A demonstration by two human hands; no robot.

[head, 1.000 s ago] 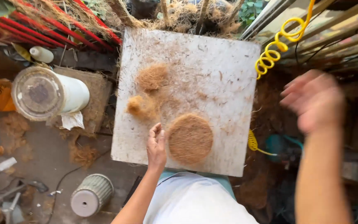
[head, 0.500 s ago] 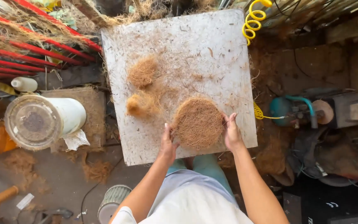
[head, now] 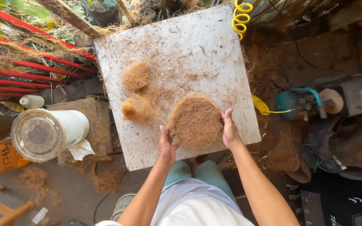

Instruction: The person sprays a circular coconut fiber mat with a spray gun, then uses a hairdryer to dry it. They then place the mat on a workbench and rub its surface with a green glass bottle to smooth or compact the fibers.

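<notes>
Both hands are on the round fibre mat (head: 195, 121) near the front edge of the white board (head: 214, 54): left hand (head: 167, 144) gripping its rim at 8 o'clock, right hand (head: 229, 130) pressed flat against its 3 o'clock edge. Two loose fibre clumps (head: 137, 93) sit further back at 10 o'clock. Off the board at 9 o'clock lies a white bucket (head: 49, 134), and a yellow coiled hose (head: 241, 16) hangs at 1 o'clock.

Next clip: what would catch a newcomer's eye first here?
Most striking is the round brown fibre disc near the front of the pale square board, with the left hand and right hand touching its two sides. Behind it to the left lie two loose fibre clumps. A coiled yellow hose hangs at the board's far right corner.
</notes>
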